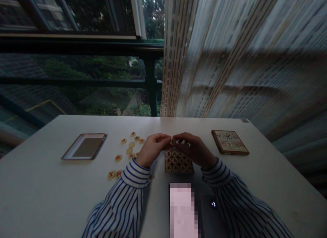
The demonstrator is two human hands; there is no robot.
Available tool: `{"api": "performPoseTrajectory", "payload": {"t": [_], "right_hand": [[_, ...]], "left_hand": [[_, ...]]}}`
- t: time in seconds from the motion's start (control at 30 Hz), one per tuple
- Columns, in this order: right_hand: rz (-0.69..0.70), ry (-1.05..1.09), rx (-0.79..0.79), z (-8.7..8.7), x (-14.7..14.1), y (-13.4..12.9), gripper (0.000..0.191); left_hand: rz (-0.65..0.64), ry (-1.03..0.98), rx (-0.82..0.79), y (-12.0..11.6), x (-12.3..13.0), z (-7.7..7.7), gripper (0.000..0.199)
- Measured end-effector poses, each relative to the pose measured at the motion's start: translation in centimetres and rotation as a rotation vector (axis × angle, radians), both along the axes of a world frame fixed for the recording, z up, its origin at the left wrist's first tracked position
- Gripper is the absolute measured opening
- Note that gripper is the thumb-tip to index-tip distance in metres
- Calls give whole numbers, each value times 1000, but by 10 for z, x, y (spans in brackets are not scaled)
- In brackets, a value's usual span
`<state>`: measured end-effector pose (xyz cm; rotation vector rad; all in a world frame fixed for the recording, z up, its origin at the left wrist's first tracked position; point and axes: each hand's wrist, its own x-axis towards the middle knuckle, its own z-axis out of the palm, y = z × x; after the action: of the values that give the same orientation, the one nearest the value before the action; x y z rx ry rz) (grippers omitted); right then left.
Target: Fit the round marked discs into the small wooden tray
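Note:
Between the fingertips of both hands is a round Chinese chess piece with a dark character. My left hand pinches it from the left, and my right hand has its fingers closed on its right side. Just below the hands sits an open box with rows of chess pieces, dark characters facing up; my fingers cover its far part. Loose chess pieces lie scattered left of my left hand, several with red characters and a few blank side up. My left forearm hides some of them.
At the left lies a shallow tray-like lid. A flat decorated box rests at the right. A phone with a blurred screen and a dark flat object are near me. Window and curtain stand behind the white table.

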<state>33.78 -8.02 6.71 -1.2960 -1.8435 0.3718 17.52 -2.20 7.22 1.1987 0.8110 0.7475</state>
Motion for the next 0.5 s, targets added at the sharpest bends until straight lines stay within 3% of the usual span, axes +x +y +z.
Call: {"api": "performPoseTrajectory", "payload": {"t": [0.5], "right_hand": [[-9,-173,77,-2,2,1,23]], "left_hand": [[21,41,74,3,0,-8,24]]}}
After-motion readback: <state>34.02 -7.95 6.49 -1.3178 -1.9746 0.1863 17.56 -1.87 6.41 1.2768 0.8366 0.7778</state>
